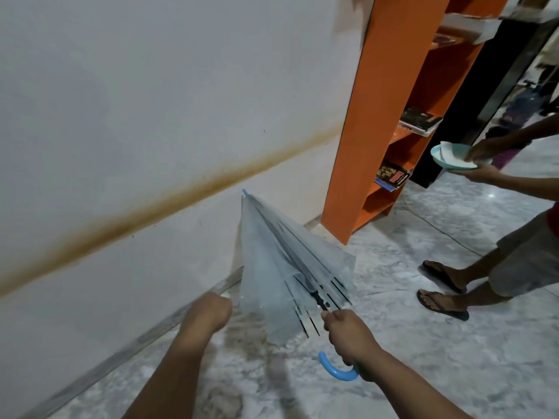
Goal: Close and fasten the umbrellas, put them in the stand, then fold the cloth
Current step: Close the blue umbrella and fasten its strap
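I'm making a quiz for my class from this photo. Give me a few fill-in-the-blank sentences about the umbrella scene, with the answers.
1. The right hand grips the umbrella just above its curved ____ handle.
2. The left hand is a fist, holding ____.
3. The shelf against the wall is ____.
4. A second person holds a ____ with a white cloth in it.

Answers: blue; nothing; orange; bowl

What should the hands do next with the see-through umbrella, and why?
Probably the left hand should gather the loose canopy and wrap it round the shaft. The umbrella is collapsed but its folds still flare, and the right hand already grips the blue handle.
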